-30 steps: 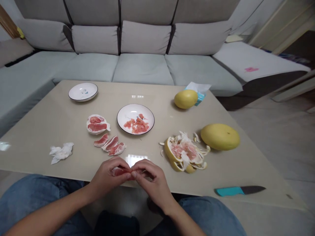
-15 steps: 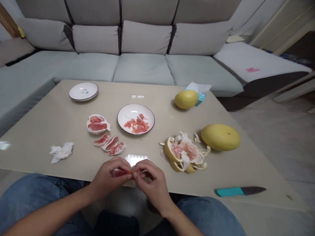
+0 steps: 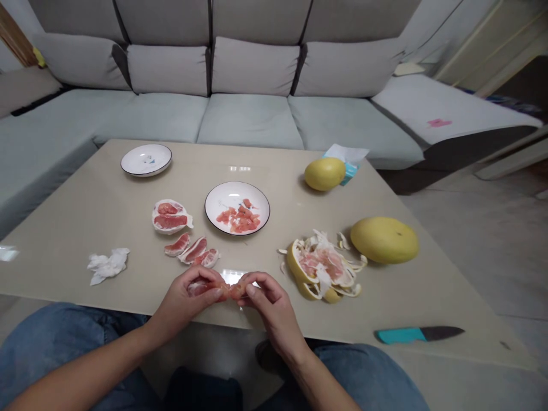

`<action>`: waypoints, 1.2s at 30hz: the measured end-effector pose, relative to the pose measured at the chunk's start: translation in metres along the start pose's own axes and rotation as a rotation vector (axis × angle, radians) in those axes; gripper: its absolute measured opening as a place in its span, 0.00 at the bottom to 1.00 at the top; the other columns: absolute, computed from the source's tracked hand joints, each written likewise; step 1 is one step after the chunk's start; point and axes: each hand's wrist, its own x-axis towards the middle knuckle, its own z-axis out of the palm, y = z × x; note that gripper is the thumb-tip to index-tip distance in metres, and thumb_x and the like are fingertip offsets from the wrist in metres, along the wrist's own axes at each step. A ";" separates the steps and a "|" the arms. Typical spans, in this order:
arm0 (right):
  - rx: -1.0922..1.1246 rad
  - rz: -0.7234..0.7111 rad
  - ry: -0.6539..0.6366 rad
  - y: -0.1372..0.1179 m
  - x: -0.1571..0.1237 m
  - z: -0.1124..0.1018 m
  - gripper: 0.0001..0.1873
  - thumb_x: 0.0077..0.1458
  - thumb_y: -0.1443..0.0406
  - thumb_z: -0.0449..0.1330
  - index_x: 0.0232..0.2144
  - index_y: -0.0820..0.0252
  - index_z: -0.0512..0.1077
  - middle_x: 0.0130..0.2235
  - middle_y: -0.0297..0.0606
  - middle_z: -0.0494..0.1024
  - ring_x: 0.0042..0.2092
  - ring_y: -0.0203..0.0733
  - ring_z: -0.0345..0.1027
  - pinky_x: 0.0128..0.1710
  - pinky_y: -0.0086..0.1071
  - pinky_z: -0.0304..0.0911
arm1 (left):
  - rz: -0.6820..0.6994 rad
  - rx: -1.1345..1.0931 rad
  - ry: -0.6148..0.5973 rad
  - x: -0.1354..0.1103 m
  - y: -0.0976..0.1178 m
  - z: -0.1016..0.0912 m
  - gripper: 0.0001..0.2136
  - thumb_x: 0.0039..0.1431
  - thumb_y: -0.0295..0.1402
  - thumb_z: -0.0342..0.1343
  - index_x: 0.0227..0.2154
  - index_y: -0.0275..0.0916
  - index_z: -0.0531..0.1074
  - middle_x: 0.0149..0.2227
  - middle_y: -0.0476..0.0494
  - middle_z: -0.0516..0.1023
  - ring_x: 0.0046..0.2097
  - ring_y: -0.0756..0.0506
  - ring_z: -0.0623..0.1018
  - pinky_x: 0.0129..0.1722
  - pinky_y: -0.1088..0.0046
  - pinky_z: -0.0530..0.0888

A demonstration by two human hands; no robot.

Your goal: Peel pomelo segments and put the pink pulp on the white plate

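Above the table's near edge, my left hand (image 3: 188,297) is closed on a pomelo segment (image 3: 198,288), its red flesh showing between thumb and fingers. My right hand (image 3: 269,302) pinches a piece of pomelo flesh (image 3: 237,290) at the segment's end. The two pieces meet or nearly meet; I cannot tell whether they are still joined. Just beyond my left hand lie several loose pomelo segments (image 3: 194,250), and behind them a partly divided peeled pomelo (image 3: 171,217). A white plate (image 3: 218,200) with a dark rim bears small bits of red flesh (image 3: 242,220).
Right of my hands sits a pile of pomelo peel (image 3: 297,274). A whole pomelo (image 3: 384,240) is beside it, another pomelo (image 3: 324,174) by a tissue pack (image 3: 349,171). A knife (image 3: 402,334) lies near the front edge, crumpled tissue (image 3: 108,265) left, a second plate (image 3: 146,160) far left.
My hands have risen slightly and moved a little apart. More red flesh now shows between the fingertips of both hands. The things on the table have stayed put.
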 end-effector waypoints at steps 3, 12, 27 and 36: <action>0.059 0.028 0.004 0.001 -0.001 0.001 0.11 0.53 0.56 0.64 0.35 0.56 0.73 0.35 0.35 0.76 0.35 0.38 0.72 0.36 0.32 0.71 | -0.070 -0.058 -0.002 -0.001 0.001 0.000 0.07 0.51 0.33 0.65 0.30 0.38 0.73 0.35 0.48 0.77 0.37 0.49 0.75 0.38 0.76 0.70; 0.374 0.167 0.000 -0.005 0.005 -0.005 0.11 0.53 0.59 0.66 0.37 0.58 0.72 0.36 0.37 0.80 0.37 0.37 0.75 0.36 0.26 0.70 | -0.213 -0.366 -0.076 -0.002 -0.001 -0.001 0.07 0.55 0.32 0.63 0.32 0.37 0.70 0.34 0.48 0.77 0.36 0.52 0.76 0.41 0.76 0.73; 0.177 0.009 -0.100 0.001 0.009 -0.007 0.06 0.58 0.60 0.62 0.36 0.56 0.73 0.37 0.33 0.74 0.38 0.34 0.68 0.42 0.28 0.64 | -0.281 -0.225 -0.216 0.001 -0.004 -0.004 0.12 0.58 0.40 0.58 0.41 0.39 0.74 0.35 0.45 0.75 0.31 0.49 0.75 0.30 0.69 0.77; -0.162 -0.106 -0.238 -0.006 0.001 -0.001 0.12 0.57 0.58 0.62 0.42 0.53 0.71 0.45 0.37 0.73 0.45 0.41 0.68 0.46 0.32 0.62 | -0.212 0.000 -0.224 0.003 -0.004 -0.003 0.11 0.53 0.39 0.63 0.35 0.37 0.77 0.29 0.46 0.81 0.30 0.47 0.78 0.33 0.72 0.74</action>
